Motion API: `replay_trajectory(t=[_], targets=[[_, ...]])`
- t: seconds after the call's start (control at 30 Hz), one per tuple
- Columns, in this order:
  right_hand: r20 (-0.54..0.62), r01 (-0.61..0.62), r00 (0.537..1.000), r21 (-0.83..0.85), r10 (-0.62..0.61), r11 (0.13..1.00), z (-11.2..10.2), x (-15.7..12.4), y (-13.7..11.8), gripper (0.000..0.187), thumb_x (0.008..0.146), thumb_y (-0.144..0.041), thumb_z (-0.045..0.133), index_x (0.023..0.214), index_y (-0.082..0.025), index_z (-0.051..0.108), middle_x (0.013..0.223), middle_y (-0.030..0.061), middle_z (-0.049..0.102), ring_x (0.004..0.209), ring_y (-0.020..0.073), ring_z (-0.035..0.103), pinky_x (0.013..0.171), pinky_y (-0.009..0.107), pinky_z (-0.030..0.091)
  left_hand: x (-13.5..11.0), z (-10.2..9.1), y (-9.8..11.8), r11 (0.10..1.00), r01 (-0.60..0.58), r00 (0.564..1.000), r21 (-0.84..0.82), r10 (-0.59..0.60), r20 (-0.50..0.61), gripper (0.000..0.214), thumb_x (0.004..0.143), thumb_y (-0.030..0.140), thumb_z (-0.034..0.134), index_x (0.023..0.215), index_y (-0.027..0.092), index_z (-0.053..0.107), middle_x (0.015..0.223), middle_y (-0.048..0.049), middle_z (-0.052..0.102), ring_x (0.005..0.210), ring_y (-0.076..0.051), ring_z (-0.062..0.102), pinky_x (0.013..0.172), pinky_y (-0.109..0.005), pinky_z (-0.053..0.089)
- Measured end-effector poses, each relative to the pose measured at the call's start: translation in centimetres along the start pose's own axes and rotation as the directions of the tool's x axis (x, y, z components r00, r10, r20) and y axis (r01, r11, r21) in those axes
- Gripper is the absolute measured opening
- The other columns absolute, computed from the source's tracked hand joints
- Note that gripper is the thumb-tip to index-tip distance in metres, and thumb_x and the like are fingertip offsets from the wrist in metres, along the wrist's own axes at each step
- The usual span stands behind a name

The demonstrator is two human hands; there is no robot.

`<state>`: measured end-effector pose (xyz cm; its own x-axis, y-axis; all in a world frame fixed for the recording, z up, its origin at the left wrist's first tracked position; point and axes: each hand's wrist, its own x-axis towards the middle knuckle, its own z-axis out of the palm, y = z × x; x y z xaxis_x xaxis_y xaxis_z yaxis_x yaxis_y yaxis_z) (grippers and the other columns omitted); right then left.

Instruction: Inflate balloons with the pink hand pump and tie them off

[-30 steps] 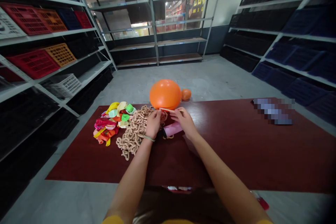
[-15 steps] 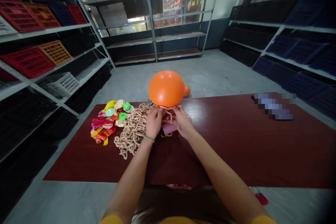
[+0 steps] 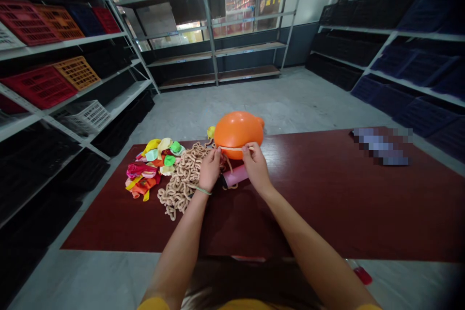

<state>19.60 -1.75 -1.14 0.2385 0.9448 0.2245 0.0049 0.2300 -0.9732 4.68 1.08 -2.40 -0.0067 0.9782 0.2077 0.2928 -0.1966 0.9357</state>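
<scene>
My left hand (image 3: pixel 210 168) and my right hand (image 3: pixel 256 164) each pinch a beige cord (image 3: pixel 231 148), stretched straight between them. Directly behind the cord is an inflated orange balloon (image 3: pixel 238 128); whether the cord is fastened to it I cannot tell. Below the cord, a pink-purple cylinder (image 3: pixel 235 176) with a dark end lies on the table, partly covered by my right hand. Beside my left hand spreads a heap of curled beige cord (image 3: pixel 183 174). Part of a small yellow thing (image 3: pixel 211 131) shows left of the orange balloon.
Limp balloons in several colours (image 3: pixel 145 172) lie left of the cord heap on the dark red table (image 3: pixel 327 203). A blurred-out flat object (image 3: pixel 381 146) is at the right. Shelves with crates (image 3: pixel 76 75) line both sides, and a metal rack (image 3: pixel 214 53) stands behind.
The orange balloon has dropped and turned slightly to the right. My hands have drawn the cord taut, and the yellow thing has come into fuller view at the left.
</scene>
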Motion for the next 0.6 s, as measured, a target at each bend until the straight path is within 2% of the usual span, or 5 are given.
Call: replay_trajectory(t=[0.1, 0.2, 0.33, 0.43, 0.6], targets=[[0.043, -0.128, 0.991, 0.088, 0.125, 0.988, -0.1, 0.3, 0.4, 0.028, 0.084, -0.053, 0.058, 0.083, -0.026, 0.051, 0.066, -0.0036, 0.057, 0.056, 0.0141, 0.055, 0.057, 0.03, 0.049, -0.2, 0.1, 0.3, 0.999, 0.0, 1.0, -0.048, -0.001, -0.011, 0.04, 0.093, 0.049, 0.041, 0.072, 0.018, 0.055, 0.069, -0.0009, 0.059, 0.063, -0.013, 0.053, 0.063, -0.024, 0.043], [0.087, -0.21, 0.977, 0.241, 0.194, 0.948, 0.3, 0.6, 0.8, 0.034, 0.078, -0.056, 0.064, 0.083, -0.025, 0.05, 0.079, -0.0005, 0.066, 0.077, 0.018, 0.066, 0.075, 0.036, 0.055, -0.5, 0.1, 0.8, 0.999, -0.03, 0.999, -0.037, 0.029, -0.022, 0.039, 0.093, 0.048, 0.042, 0.072, 0.018, 0.056, 0.069, -0.001, 0.059, 0.064, -0.013, 0.053, 0.064, -0.024, 0.042], [0.129, -0.251, 0.967, 0.372, 0.218, 0.893, 1.3, 0.8, 1.5, 0.042, 0.075, -0.062, 0.063, 0.084, -0.026, 0.044, 0.088, -0.0001, 0.069, 0.092, 0.0185, 0.067, 0.09, 0.039, 0.052, -0.7, 0.2, 1.5, 0.998, -0.06, 0.998, 0.019, 0.06, -0.016, 0.037, 0.094, 0.045, 0.042, 0.072, 0.018, 0.057, 0.067, -0.0007, 0.058, 0.064, -0.014, 0.052, 0.063, -0.025, 0.04], [0.159, -0.308, 0.951, 0.404, 0.265, 0.861, 2.1, 0.8, 1.9, 0.046, 0.074, -0.064, 0.064, 0.085, -0.027, 0.04, 0.084, -0.002, 0.068, 0.082, 0.0179, 0.068, 0.085, 0.039, 0.054, -0.9, 0.2, 1.8, 0.992, -0.102, 0.995, 0.079, 0.103, -0.016, 0.037, 0.094, 0.043, 0.041, 0.071, 0.019, 0.056, 0.067, -0.0006, 0.057, 0.066, -0.015, 0.052, 0.065, -0.025, 0.039], [0.14, -0.338, 0.941, 0.399, 0.308, 0.852, 2.6, 0.9, 2.3, 0.045, 0.076, -0.064, 0.06, 0.087, -0.028, 0.036, 0.073, -0.0058, 0.063, 0.064, 0.016, 0.065, 0.063, 0.033, 0.053, -1.1, 0.3, 2.0, 0.97, -0.168, 0.985, 0.176, 0.171, -0.003, 0.038, 0.096, 0.041, 0.039, 0.071, 0.019, 0.055, 0.07, -0.0021, 0.058, 0.068, -0.015, 0.053, 0.067, -0.026, 0.039]])
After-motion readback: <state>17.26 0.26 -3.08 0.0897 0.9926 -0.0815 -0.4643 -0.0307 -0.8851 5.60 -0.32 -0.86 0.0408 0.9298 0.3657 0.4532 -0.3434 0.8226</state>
